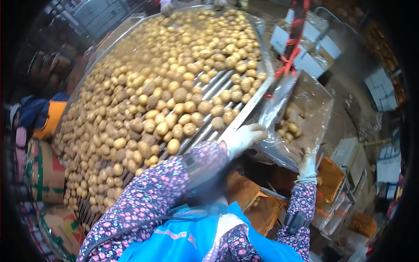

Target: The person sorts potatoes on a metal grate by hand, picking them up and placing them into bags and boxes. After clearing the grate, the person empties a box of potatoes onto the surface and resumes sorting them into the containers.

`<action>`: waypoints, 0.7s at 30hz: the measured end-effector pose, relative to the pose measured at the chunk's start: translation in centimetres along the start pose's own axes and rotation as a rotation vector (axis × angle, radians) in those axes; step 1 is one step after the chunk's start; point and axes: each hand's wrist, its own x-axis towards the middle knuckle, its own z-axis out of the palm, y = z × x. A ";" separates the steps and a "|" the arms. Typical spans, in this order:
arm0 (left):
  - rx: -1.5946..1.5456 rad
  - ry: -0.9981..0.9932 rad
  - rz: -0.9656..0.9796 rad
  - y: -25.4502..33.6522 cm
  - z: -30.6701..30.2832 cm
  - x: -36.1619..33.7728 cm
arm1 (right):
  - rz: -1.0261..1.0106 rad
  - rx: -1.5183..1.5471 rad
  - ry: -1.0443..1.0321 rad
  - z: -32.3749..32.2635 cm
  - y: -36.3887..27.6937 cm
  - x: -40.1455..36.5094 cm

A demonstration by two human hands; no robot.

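A clear plastic bag (315, 101) hangs beside the sorting table's edge, its mouth spread wide, with several potatoes (289, 129) inside. My left hand (245, 139), in a pale work glove, is at the bag's left rim with its fingers closed on the film. On the bag's lower right rim, my right hand (307, 167), also gloved, grips the plastic. Many loose potatoes (131, 105) cover the slatted metal table (217, 84) to the left. Parts of the bag's bottom are hidden behind the film and my hands.
Red ties (286, 65) hang from a post above the bag. Orange-lined crates (262, 209) stand below my hands. White boxes (312, 65) sit at the upper right, cardboard cartons (43, 170) at the left. Another person's gloved hand (166, 6) shows at the table's far edge.
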 end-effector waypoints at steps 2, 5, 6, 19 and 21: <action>-0.376 0.077 -0.283 0.5 -0.8 -4.6 | 0.175 -0.077 0.141 3.3 -3.1 -0.9; -0.233 -0.003 -0.070 -0.2 -3.4 -13.0 | 0.184 -0.213 0.186 4.2 -3.4 -0.6; 0.010 -0.029 0.111 -0.4 -4.3 -15.6 | 0.165 -0.273 0.194 4.4 -3.2 -0.6; -0.809 0.745 -0.475 4.2 -6.0 -38.7 | -0.492 -1.160 -0.361 34.2 -2.6 12.1; -0.809 0.770 -0.478 4.0 -6.3 -39.6 | -0.606 -1.501 -0.283 38.4 -1.9 15.1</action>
